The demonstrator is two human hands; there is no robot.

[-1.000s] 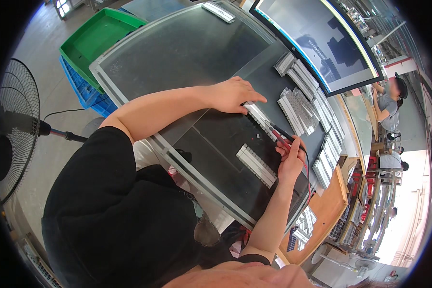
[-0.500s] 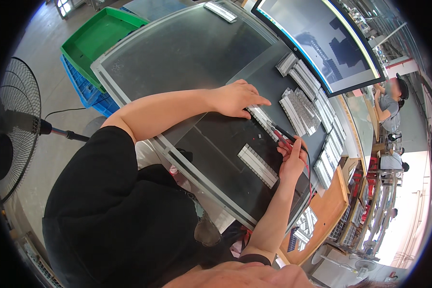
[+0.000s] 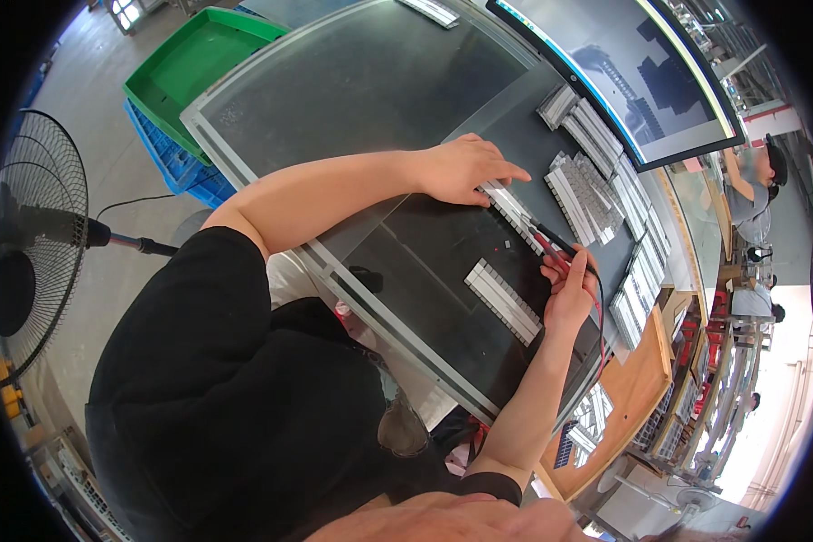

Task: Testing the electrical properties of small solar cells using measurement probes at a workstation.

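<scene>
My left hand (image 3: 465, 172) holds the far end of a light segmented strip (image 3: 508, 206) on the dark work surface. Its thumb is at one side of the strip and its index finger reaches across to the other. In my right hand (image 3: 569, 294) are a pair of test probes (image 3: 554, 249), one red and one black, with curled fingers around them. Their tips point at the strip, though contact is too small to make out. Another segmented strip (image 3: 504, 303) lies nearer to me, and a tiny pale piece (image 3: 507, 244) sits between the two strips.
Several more strips (image 3: 583, 200) lie in rows beyond my right hand, below a monitor (image 3: 628, 77). Probe leads (image 3: 601, 330) trail past my right wrist. A green tray (image 3: 190, 68) over a blue crate (image 3: 167, 158) and a fan (image 3: 36, 235) stand left. Other people work far right.
The whole view has shifted slightly, so the scene sits farther right and a little higher. Both hands keep about the same places along the strip, and the probes stay in my right hand.
</scene>
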